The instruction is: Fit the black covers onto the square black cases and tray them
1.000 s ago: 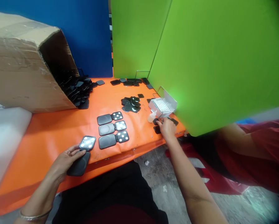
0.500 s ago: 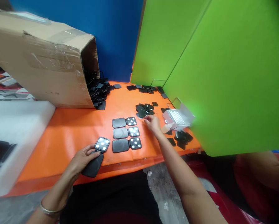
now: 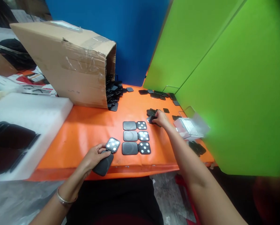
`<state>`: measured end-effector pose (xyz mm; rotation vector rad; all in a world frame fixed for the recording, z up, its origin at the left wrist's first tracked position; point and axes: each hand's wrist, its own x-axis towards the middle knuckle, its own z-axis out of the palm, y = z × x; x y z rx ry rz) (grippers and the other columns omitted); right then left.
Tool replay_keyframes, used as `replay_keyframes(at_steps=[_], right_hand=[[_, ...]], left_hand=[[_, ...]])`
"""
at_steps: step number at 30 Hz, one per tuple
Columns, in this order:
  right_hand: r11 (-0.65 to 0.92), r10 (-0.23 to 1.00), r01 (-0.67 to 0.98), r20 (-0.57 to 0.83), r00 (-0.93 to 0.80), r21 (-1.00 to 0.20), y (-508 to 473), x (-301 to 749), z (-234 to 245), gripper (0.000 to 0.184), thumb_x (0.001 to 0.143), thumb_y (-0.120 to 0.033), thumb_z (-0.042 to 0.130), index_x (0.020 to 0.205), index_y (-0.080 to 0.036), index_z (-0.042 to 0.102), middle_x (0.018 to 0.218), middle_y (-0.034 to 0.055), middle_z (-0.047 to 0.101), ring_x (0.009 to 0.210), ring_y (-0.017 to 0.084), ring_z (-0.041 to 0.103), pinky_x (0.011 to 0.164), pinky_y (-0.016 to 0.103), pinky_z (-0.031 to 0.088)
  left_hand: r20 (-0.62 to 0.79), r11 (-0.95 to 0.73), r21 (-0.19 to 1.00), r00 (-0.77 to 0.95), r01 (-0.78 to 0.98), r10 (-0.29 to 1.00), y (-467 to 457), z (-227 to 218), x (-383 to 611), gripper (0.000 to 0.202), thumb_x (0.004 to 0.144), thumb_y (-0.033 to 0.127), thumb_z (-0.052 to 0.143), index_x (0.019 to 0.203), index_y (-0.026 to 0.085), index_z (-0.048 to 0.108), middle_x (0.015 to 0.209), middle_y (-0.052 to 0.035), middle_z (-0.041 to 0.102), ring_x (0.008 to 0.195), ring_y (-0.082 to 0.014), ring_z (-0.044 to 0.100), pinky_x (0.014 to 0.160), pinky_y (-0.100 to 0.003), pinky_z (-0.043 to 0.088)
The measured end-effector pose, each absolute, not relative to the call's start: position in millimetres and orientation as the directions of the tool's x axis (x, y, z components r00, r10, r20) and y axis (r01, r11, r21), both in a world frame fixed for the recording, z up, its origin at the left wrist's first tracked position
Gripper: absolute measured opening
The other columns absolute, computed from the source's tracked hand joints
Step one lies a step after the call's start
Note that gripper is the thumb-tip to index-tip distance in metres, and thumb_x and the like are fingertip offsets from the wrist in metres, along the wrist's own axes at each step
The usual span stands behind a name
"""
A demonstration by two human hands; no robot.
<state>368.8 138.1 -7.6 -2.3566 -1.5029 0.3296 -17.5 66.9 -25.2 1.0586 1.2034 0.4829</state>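
Note:
My left hand [image 3: 95,159] is closed around a hinged two-part black pad [image 3: 103,163] near the table's front edge. Its smaller square half [image 3: 113,144] carries white dots and faces up. Between my hands lie three similar hinged pads in a column: a far one [image 3: 130,125], a middle one [image 3: 130,136] and a near one [image 3: 130,148], all unfolded with their dotted halves to the right. Over a pile of small black square plates [image 3: 150,112], my right hand [image 3: 161,119] pinches one dark plate [image 3: 153,120]; the fingers partly hide it.
A cardboard box [image 3: 83,72] lies on its side at the back left, black plates [image 3: 114,93] spilling out. White foam [image 3: 53,109] stands left. On the right are an open white carton [image 3: 189,127], more dark plates [image 3: 197,148] and a green partition [image 3: 243,93]. A blue panel [image 3: 126,40] closes the back.
My right hand has moved onto the pile and closed on a plate. The left hand keeps its hold on the hinged pad. The whole view has shifted to the left.

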Motion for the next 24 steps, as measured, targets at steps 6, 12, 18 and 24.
replay_keyframes(at_steps=[6,12,18,24], right_hand=[[-0.319,0.899,0.8,0.106,0.425,-0.508,84,353,1,0.027,0.073,-0.021,0.056,0.098,-0.016,0.062,0.08,0.0051,0.066,0.074,0.02,0.059,0.067,0.029,0.042],[-0.267,0.927,0.813,0.094,0.364,-0.518,2,342,-10,0.018,0.074,-0.032,0.055,0.077,-0.02,0.069,0.075,0.0074,0.07,0.071,0.024,0.064,0.07,0.035,0.046],[-0.287,0.878,0.786,0.179,0.445,-0.547,-32,331,-23,0.025,0.075,-0.039,0.053,0.076,-0.02,0.069,0.081,0.0123,0.071,0.079,0.029,0.065,0.072,0.038,0.046],[-0.262,0.914,0.361,-0.111,0.389,-0.895,-35,266,8,0.031,0.076,-0.052,0.063,0.067,-0.022,0.064,0.061,0.0022,0.061,0.06,0.019,0.058,0.062,0.031,0.046]], left_hand=[[-0.515,0.485,0.857,0.34,0.176,0.787,67,-25,-17,0.054,0.056,0.039,0.082,0.102,0.015,0.066,0.089,-0.0064,0.073,0.076,-0.0212,0.067,0.063,-0.026,0.049],[-0.511,0.51,0.852,0.391,0.117,0.765,66,-25,-20,0.056,0.062,0.036,0.081,0.11,0.014,0.064,0.092,-0.0074,0.072,0.077,-0.0191,0.066,0.067,-0.026,0.049],[-0.471,0.509,0.86,0.435,0.033,0.767,50,-12,-20,0.056,0.067,0.036,0.079,0.116,0.015,0.062,0.105,-0.0097,0.07,0.087,-0.0187,0.066,0.075,-0.026,0.049],[-0.463,0.529,0.847,0.572,0.059,0.677,28,3,-11,0.052,0.073,0.037,0.077,0.117,0.015,0.063,0.104,-0.0086,0.07,0.086,-0.0174,0.066,0.074,-0.024,0.047]])
